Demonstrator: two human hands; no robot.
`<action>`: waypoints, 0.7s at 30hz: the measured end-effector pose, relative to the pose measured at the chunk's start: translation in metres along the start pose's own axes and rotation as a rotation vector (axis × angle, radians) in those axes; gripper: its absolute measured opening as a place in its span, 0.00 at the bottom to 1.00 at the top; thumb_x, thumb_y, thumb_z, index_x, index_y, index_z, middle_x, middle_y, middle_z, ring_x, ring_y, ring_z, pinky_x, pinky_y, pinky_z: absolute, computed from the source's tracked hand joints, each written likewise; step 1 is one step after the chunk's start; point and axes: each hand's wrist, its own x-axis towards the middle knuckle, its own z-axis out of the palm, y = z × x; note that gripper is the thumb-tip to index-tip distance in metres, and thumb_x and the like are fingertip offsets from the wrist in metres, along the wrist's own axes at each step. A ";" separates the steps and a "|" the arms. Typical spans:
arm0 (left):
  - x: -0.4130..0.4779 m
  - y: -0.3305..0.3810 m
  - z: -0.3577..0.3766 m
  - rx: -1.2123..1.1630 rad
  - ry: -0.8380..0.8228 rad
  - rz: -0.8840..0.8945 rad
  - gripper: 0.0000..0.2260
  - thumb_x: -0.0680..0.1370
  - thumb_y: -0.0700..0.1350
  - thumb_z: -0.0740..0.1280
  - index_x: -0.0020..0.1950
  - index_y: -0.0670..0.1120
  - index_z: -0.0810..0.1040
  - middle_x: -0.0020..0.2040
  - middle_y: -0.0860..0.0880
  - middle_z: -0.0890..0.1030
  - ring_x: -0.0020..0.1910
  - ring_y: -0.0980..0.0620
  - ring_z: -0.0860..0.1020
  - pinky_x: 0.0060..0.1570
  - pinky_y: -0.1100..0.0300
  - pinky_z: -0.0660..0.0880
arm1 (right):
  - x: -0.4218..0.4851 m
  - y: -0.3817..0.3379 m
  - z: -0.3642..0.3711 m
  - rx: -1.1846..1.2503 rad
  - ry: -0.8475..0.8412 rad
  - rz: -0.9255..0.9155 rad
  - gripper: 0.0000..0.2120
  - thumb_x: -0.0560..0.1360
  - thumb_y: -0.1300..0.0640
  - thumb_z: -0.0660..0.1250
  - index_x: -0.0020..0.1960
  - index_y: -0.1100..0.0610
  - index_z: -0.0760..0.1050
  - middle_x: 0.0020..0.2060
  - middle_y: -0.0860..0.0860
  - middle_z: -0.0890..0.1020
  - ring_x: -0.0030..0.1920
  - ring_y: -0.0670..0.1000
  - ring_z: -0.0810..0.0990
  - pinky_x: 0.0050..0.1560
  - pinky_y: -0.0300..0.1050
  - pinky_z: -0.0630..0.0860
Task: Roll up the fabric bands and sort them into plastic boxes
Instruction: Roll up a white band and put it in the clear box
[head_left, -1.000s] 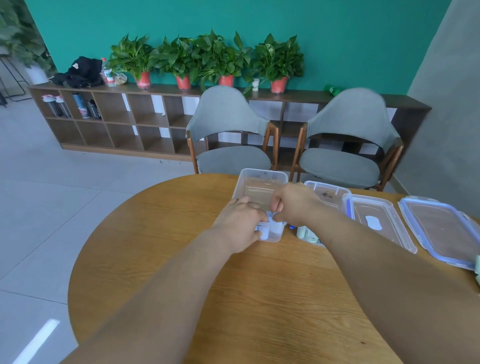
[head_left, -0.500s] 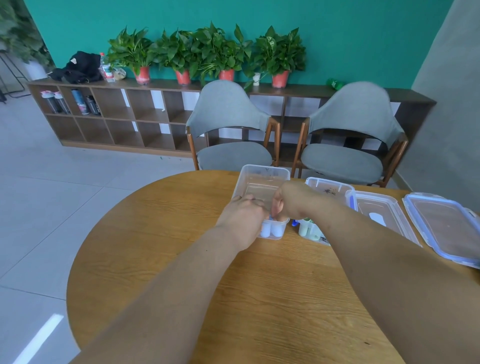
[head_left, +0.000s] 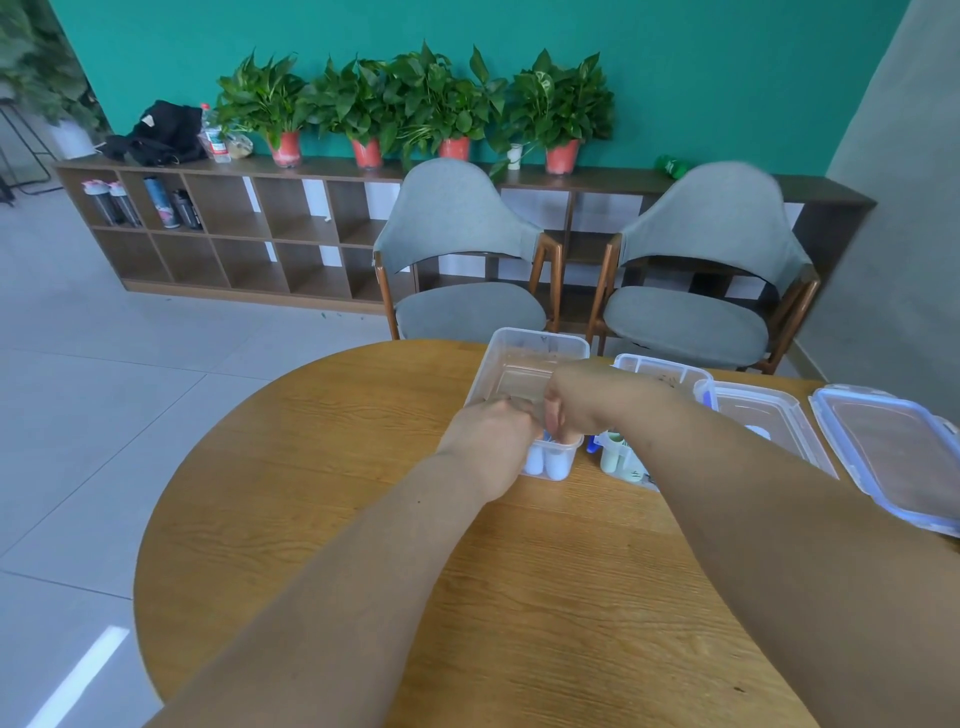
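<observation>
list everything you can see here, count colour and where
round table: 1, wood, foreground
clear plastic boxes: 2, far table edge, side by side
white fabric rolls: at least 2, near end of left box
pale green rolls: count unclear, right box
box lids: 2, clear with blue rims, table right
chairs: 2, grey with wood frames, behind table
potted plants: 4 in red pots, on shelf
cubby shelf: 1, dark brown, against teal wall
drink bottles: about 4, left cubbies
black bag: 1, shelf top left
left hand: over left box, closed
right hand: beside it, closed; contents hidden
</observation>
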 end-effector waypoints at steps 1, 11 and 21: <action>0.000 0.000 0.000 0.001 -0.002 -0.002 0.10 0.77 0.39 0.72 0.57 0.49 0.81 0.52 0.49 0.81 0.50 0.47 0.81 0.49 0.51 0.82 | 0.000 -0.001 0.001 -0.008 0.021 0.003 0.09 0.71 0.60 0.77 0.49 0.50 0.85 0.48 0.51 0.85 0.47 0.54 0.83 0.50 0.49 0.84; 0.000 0.003 -0.007 -0.010 -0.041 -0.024 0.11 0.77 0.38 0.72 0.58 0.48 0.79 0.51 0.48 0.82 0.48 0.46 0.81 0.44 0.54 0.79 | -0.003 0.002 -0.001 0.004 -0.004 0.006 0.09 0.71 0.62 0.77 0.45 0.48 0.85 0.45 0.48 0.85 0.46 0.52 0.83 0.49 0.47 0.83; 0.004 -0.001 -0.013 -0.105 -0.052 0.033 0.10 0.79 0.45 0.72 0.61 0.50 0.82 0.58 0.50 0.81 0.54 0.47 0.80 0.54 0.49 0.81 | -0.005 -0.011 -0.009 -0.175 -0.083 0.024 0.11 0.72 0.60 0.75 0.53 0.51 0.86 0.47 0.52 0.87 0.48 0.53 0.86 0.53 0.49 0.84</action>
